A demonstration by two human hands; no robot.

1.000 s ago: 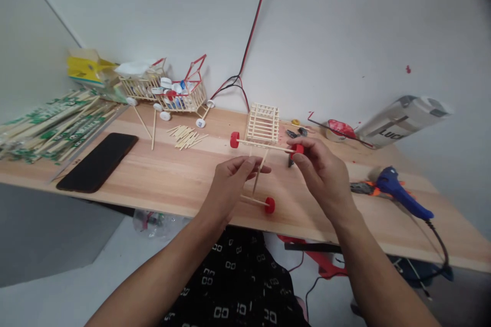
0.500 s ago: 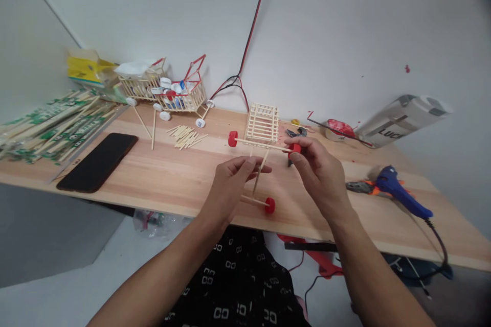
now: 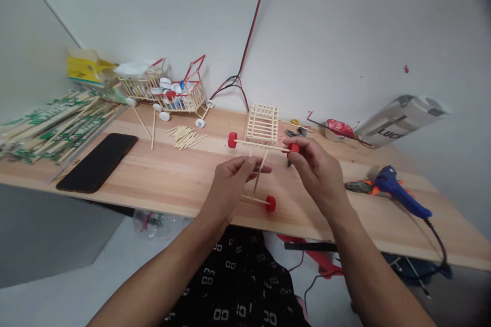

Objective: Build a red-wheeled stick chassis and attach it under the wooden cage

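Above the table I hold a stick frame (image 3: 259, 178) made of thin wooden sticks, with an axle across each end and red bottle-cap wheels. My left hand (image 3: 232, 184) is closed on the frame's middle sticks, and it hides part of the near axle. At the far axle's right end, my right hand (image 3: 316, 171) pinches the red cap wheel (image 3: 292, 151). The far axle's left wheel (image 3: 232, 140) and the near axle's right wheel (image 3: 270, 204) show plainly. Just behind the frame stands a slatted stick basket (image 3: 263, 121).
Two small stick carts (image 3: 182, 97) filled with caps stand at the back left. Cut sticks (image 3: 186, 137), a black phone (image 3: 97, 161) and packed skewers (image 3: 49, 122) lie left. On the right are a blue glue gun (image 3: 401, 191), pliers (image 3: 356, 187) and a red-stained cup (image 3: 339, 130).
Almost nothing differs. Both hands keep their hold on the stick frame, which has barely shifted.
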